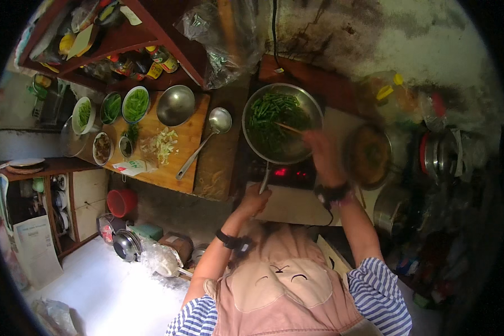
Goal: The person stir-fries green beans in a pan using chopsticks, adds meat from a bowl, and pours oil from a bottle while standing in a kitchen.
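A steel frying pan (315,110) stands on an induction cooker (294,174) with a red lit display. Cut green beans (273,111) or similar green stalks lie in the pan, mostly on its left side. My left hand (254,200) is closed around the pan's handle (266,178), in front of the pan. At the pan's right rim, my right hand (321,155), somewhat blurred, grips wooden chopsticks (290,127) whose tips reach into the greens. A steel ladle (220,120) rests left of the pan, partly on a wooden cutting board (185,168).
Bowls of cut greens (135,105), an empty steel bowl (176,105), a bowl of brownish food (102,148) and chopped pale pieces (166,145) are on the board. A pan of brownish food (369,156) and a pot (392,212) stand at right. A shelf (151,42) overhangs the back left.
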`<state>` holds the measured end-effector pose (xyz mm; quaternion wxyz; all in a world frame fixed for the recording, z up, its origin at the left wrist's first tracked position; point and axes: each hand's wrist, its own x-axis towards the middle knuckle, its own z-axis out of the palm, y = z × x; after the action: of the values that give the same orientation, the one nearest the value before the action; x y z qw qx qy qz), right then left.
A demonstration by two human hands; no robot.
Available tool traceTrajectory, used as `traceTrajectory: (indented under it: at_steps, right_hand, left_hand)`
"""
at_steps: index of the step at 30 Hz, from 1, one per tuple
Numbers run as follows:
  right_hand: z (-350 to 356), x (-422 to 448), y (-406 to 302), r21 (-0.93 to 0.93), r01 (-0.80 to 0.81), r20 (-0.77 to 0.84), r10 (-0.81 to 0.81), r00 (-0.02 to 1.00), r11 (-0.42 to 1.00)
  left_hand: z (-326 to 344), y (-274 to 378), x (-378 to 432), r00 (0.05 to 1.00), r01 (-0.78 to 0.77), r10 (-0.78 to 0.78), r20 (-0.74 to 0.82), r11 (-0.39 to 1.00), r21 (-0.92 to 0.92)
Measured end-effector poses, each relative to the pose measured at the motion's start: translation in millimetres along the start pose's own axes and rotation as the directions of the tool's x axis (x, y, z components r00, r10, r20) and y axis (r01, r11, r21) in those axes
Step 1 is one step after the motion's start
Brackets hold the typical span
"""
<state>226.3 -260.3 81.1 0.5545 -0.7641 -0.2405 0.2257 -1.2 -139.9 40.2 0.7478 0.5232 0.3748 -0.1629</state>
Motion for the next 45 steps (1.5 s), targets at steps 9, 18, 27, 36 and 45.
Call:
traceTrajectory:
  at_steps: [9,18,27,36,45]
  right_hand:
    - [17.1,30.0,43.2,0.071,0.149,-0.002,-0.149,0.989,0.986]
    - [-39.3,59.8,65.9,0.249,0.099,-0.234,-0.039,0.972,0.963]
    - [-0.5,-14.8,-6.2,-0.062,0.258,0.124,-0.249,0.960,0.964]
    - [2.4,49.3,59.8,0.125,0.185,-0.043,-0.181,0.983,0.975]
    - [-64.7,55.7,58.7,-0.036,0.054,-0.188,-0.060,0.980,0.998]
  left_hand:
    - [-7.7,5.7,10.9,0.998,0.045,-0.046,0.048,0.999,0.012]
    - [-16.1,-1.9,26.0,0.996,0.012,-0.018,0.092,0.998,0.066]
    - [-18.1,-1.2,20.6,0.994,-0.060,0.049,0.093,0.991,0.117]
    - [-8.3,-8.0,5.3,0.985,-0.045,0.088,-0.151,0.962,0.269]
    - [-13.4,-35.0,23.1,0.961,-0.056,0.174,-0.216,0.885,0.463]
